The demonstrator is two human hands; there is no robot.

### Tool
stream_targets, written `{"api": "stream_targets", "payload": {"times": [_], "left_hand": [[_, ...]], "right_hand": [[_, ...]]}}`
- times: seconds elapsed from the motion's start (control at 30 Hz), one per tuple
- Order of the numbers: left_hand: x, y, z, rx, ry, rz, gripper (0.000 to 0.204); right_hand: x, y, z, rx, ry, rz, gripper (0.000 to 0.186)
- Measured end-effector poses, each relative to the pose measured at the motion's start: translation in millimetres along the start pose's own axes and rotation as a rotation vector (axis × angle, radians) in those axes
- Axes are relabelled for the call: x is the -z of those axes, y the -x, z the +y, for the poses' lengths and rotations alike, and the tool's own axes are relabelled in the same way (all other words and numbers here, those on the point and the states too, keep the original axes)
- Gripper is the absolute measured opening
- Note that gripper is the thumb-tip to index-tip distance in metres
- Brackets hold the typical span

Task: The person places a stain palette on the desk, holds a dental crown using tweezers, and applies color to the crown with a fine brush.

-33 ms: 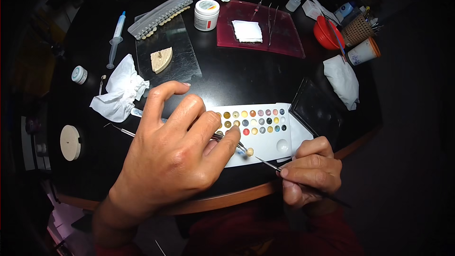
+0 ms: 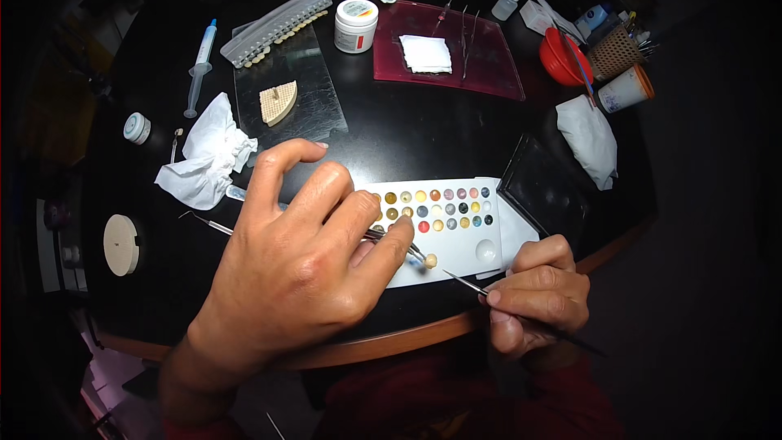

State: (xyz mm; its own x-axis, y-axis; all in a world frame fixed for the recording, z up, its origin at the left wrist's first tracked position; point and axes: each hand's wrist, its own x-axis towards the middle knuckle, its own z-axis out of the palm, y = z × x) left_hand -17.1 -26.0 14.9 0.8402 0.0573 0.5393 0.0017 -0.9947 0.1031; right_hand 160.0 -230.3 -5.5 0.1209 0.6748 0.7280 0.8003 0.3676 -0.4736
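My left hand [image 2: 305, 257] is closed around a slim metal holder [image 2: 415, 251] that carries a small cream tooth-shaped piece [image 2: 431, 261] at its tip. A second thin metal instrument [image 2: 208, 225] sticks out to the left from under that hand. My right hand [image 2: 538, 293] grips a dark fine brush [image 2: 468, 283], its tip just right of the cream piece, whether touching I cannot tell. Beneath both lies a white palette [image 2: 448, 248] with rows of coloured paint wells, partly hidden by my left hand, beside a dark open case [image 2: 542, 187].
Around these lie white tissues [image 2: 199, 155], a syringe [image 2: 199, 73], a glass slab [image 2: 322, 106], jars [image 2: 355, 28], a red mat [image 2: 497, 65], a red bowl [image 2: 562, 61], a white pouch [image 2: 586, 143] and a round beige disc [image 2: 120, 244]. The table's wooden edge [image 2: 407, 342] curves nearest me.
My right hand and brush have shifted very slightly to the right, away from the cream piece. My left hand looks nearly still.
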Motion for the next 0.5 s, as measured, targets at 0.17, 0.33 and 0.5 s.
{"api": "stream_targets", "payload": {"times": [0.17, 0.33, 0.5], "left_hand": [[2.8, -0.6, -0.4, 0.002, 0.002, -0.04, 0.029], [1.6, -0.3, -3.1, -0.017, 0.015, -0.042, 0.03], [2.9, 1.8, -4.0, -0.037, 0.015, -0.046, 0.029]], "right_hand": [[2.9, 3.7, 4.3, 0.022, 0.006, 0.064, 0.013], [3.8, 0.6, 3.4, -0.007, 0.045, 0.058, 0.017], [3.7, -1.0, 1.8, -0.036, 0.071, 0.055, 0.019]]}}
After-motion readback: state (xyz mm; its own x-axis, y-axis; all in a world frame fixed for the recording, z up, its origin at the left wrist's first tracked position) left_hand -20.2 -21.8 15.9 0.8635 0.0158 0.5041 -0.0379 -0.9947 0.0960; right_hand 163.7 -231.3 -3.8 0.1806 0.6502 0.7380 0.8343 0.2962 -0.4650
